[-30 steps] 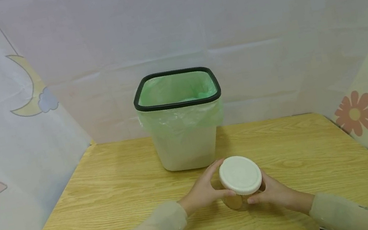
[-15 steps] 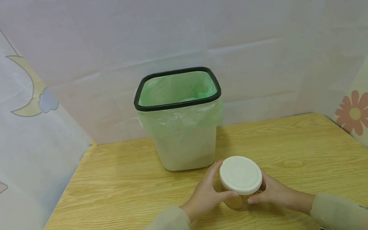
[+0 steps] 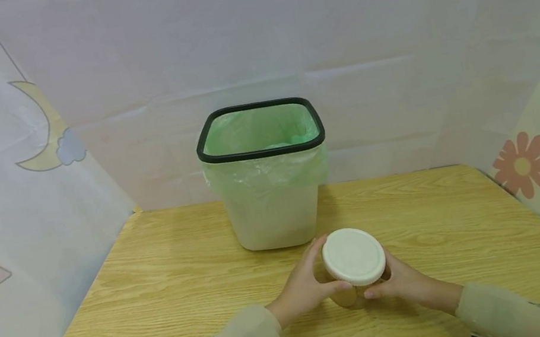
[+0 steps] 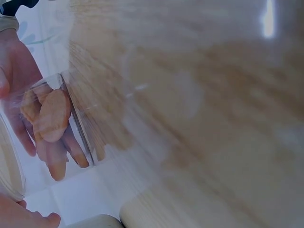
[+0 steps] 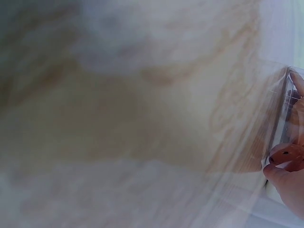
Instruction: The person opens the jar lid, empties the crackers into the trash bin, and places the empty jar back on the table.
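A clear jar (image 3: pixel 345 298) with a round white lid (image 3: pixel 354 257) stands on the wooden table. Flat, tan, biscuit-like pieces (image 4: pixel 54 116) show through its wall in the left wrist view. My left hand (image 3: pixel 302 289) grips the lid's rim from the left, thumb in front and fingertips at the back. From the right, my right hand (image 3: pixel 408 284) holds the jar's body below the lid, its thumb in front and the other fingers mostly hidden behind. In the right wrist view, a thumb (image 5: pixel 287 183) lies against the jar's wall near its base.
Just behind the jar stands a white bin (image 3: pixel 273 216) with a black rim (image 3: pixel 262 152) and a green plastic liner (image 3: pixel 263 127). The wood-grain table (image 3: pixel 169 270) meets printed cloth walls (image 3: pixel 398 97) at the back and sides.
My left hand has shifted slightly, its thumb sliding a little to the right along the front of the lid. The right hand and the jar have stayed in place.
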The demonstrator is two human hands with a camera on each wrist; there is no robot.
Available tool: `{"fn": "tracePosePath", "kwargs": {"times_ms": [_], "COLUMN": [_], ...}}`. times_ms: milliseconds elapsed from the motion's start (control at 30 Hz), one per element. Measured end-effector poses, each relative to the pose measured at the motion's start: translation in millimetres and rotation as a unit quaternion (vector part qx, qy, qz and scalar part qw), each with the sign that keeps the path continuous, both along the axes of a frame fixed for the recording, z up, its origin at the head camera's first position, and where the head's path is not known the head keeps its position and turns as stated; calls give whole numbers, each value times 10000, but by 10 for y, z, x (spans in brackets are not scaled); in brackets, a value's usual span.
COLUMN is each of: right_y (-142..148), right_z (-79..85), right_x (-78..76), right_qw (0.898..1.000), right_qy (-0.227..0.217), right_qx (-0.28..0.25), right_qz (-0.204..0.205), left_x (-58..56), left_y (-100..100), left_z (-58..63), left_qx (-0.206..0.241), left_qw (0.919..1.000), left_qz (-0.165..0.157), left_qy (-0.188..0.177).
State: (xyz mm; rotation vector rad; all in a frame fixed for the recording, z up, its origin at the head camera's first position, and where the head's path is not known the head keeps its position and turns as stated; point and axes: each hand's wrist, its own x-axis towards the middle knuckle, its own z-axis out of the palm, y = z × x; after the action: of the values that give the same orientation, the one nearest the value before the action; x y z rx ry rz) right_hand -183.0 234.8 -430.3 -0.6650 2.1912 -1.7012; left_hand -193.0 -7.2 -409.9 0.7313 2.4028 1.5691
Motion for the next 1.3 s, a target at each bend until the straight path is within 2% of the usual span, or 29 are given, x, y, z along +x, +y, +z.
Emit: {"fn": "tracePosePath", "kwargs": {"times_ms": [700,867,1000,1100,1300], "right_y": [13,9,10,12,5], "right_z": [2,-3,-11,-20,-20], "right_x": [10,7,-1,-8,-9], "right_qw": [10000,10000,9999,9999,9999], "right_qy": [61,31,28,47,64], "right_qx": [44,-54,-101,-129,-105], "right_qz": [29,57,68,87,16], "left_x": [35,27,-6,-75,-278], "left_y": [30,18,-12,-33,-79], "left_z": [-23,-16,23,72,218], "left_qx": [77,205,144,10,-250], "left_qw": [9999,9996,9992,9985,9934], "left_qz": [87,-182,-337,-467,-1086], "left_qy": [-17,-26,-153,-271,-258]}}
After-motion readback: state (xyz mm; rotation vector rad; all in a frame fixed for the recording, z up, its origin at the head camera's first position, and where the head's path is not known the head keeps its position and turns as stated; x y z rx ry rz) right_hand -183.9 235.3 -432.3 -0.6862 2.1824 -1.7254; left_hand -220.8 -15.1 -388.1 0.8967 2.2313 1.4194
